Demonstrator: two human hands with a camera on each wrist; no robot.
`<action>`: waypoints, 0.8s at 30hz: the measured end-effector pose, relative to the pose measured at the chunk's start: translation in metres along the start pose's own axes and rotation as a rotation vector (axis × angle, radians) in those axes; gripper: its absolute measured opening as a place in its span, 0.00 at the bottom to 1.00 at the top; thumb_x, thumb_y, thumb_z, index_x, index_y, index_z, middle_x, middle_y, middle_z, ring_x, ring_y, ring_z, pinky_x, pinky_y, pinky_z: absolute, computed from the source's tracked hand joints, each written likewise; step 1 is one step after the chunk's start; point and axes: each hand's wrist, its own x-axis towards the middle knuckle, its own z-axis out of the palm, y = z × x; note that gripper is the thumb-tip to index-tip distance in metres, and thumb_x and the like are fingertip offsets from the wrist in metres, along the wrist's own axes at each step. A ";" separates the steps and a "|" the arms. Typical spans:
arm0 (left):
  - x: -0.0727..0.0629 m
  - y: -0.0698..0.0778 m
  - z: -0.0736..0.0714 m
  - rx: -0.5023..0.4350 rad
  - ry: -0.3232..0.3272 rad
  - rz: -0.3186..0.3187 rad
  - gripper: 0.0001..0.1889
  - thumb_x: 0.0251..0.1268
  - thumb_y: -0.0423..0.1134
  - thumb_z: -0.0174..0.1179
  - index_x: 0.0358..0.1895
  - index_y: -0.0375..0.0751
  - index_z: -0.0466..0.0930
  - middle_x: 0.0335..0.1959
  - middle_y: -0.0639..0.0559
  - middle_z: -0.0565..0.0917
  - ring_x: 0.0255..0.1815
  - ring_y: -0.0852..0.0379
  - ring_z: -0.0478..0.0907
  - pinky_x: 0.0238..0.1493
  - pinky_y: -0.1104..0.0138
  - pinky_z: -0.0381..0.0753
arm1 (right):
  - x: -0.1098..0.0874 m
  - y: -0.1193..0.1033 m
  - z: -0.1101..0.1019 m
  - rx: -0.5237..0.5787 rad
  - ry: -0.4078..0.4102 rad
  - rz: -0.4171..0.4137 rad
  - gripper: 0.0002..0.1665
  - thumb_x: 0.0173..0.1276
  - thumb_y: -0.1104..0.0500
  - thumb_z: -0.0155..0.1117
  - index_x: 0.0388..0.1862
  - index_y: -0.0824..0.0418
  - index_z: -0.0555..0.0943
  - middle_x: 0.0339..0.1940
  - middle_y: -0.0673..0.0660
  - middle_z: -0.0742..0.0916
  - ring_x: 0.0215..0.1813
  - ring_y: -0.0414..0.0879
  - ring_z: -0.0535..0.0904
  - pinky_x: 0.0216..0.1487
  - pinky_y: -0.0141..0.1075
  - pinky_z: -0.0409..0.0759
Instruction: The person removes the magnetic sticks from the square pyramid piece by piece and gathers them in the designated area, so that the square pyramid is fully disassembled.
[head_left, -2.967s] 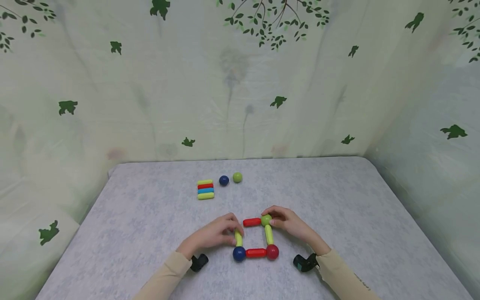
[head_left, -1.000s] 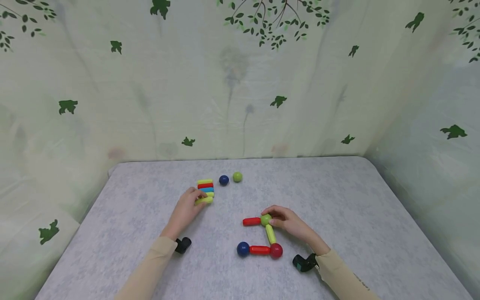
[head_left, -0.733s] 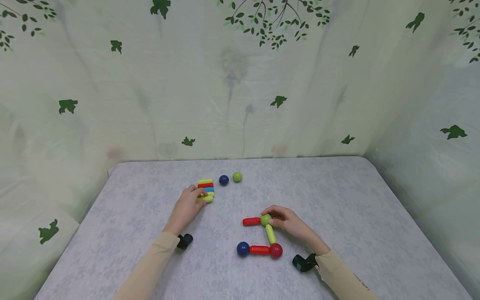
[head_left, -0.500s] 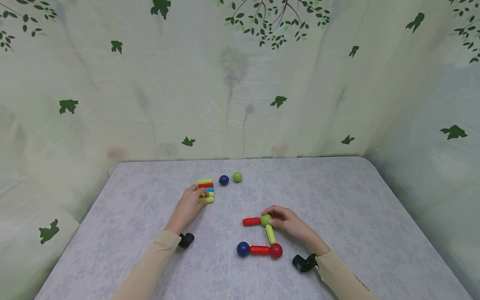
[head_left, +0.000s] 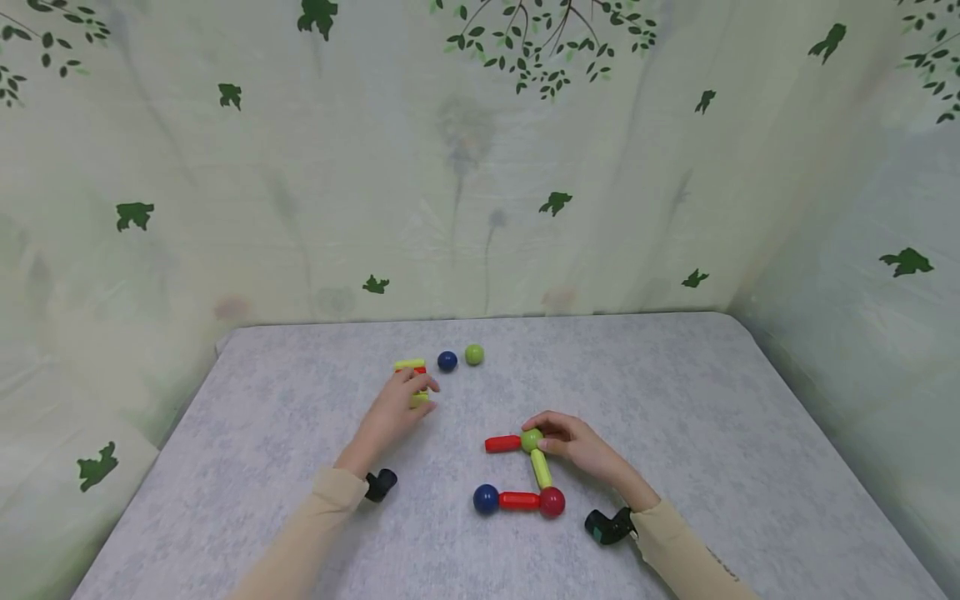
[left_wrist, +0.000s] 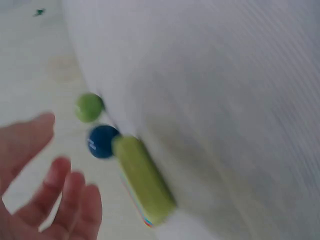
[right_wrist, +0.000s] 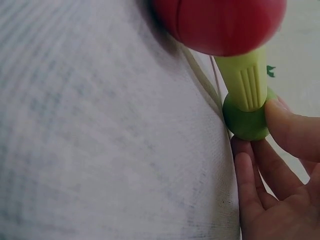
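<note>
Lying nearest on the grey surface point(head_left: 675, 400): a dark blue ball point(head_left: 486, 498), a red stick point(head_left: 515, 501) and a red ball point(head_left: 552, 502), joined in a row. Rising away from the red ball, a yellow-green stick point(head_left: 540, 469), meeting a green ball point(head_left: 532, 439) at its far end. Showing large in the right wrist view, the same red ball point(right_wrist: 220, 22), yellow-green stick point(right_wrist: 244, 82) and green ball point(right_wrist: 246, 119) in line. Pinching that green ball between thumb and fingertips, the right hand point(head_left: 573, 442), fingers curled, resting on the surface. Reaching out leftward from the green ball, a second red stick point(head_left: 502, 444), its free end joined to nothing.

Farther back and to the left, hovering over a stack of sticks point(head_left: 413, 377), the left hand point(head_left: 396, 410), covering most of the stack and leaving a yellow and a red stick showing at the far side. Spreading loosely in the blurred left wrist view, the fingers point(left_wrist: 60, 195) of that hand, relaxed, gripping nothing, just beside the stack point(left_wrist: 142, 180). Not showing clearly, whether any fingertip is touching the stack.

Sitting just beyond the stack, a loose blue ball point(head_left: 447, 361) and a loose green ball point(head_left: 474, 355), side by side, apart from the hand. Hanging behind the surface, a pale curtain point(head_left: 480, 167) printed with green leaves.
</note>
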 end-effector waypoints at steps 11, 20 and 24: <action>0.002 0.051 0.041 -0.096 -0.410 0.248 0.11 0.65 0.32 0.60 0.48 0.47 0.81 0.49 0.55 0.78 0.53 0.55 0.72 0.56 0.60 0.72 | 0.003 0.011 -0.001 -0.006 0.001 0.009 0.15 0.72 0.64 0.54 0.55 0.62 0.77 0.52 0.57 0.81 0.54 0.51 0.75 0.56 0.42 0.72; 0.007 0.065 0.060 0.039 -0.369 0.295 0.10 0.62 0.29 0.62 0.41 0.49 0.74 0.36 0.57 0.73 0.36 0.60 0.71 0.40 0.71 0.74 | 0.001 0.006 -0.002 0.005 -0.002 -0.003 0.16 0.72 0.67 0.53 0.56 0.65 0.76 0.53 0.59 0.81 0.55 0.54 0.74 0.57 0.46 0.70; 0.006 0.065 0.062 0.076 -0.334 0.269 0.11 0.61 0.30 0.63 0.42 0.49 0.74 0.33 0.58 0.72 0.33 0.61 0.70 0.36 0.72 0.73 | -0.002 -0.009 -0.001 -0.010 -0.005 -0.005 0.16 0.71 0.69 0.52 0.56 0.69 0.76 0.52 0.62 0.80 0.55 0.57 0.74 0.57 0.47 0.70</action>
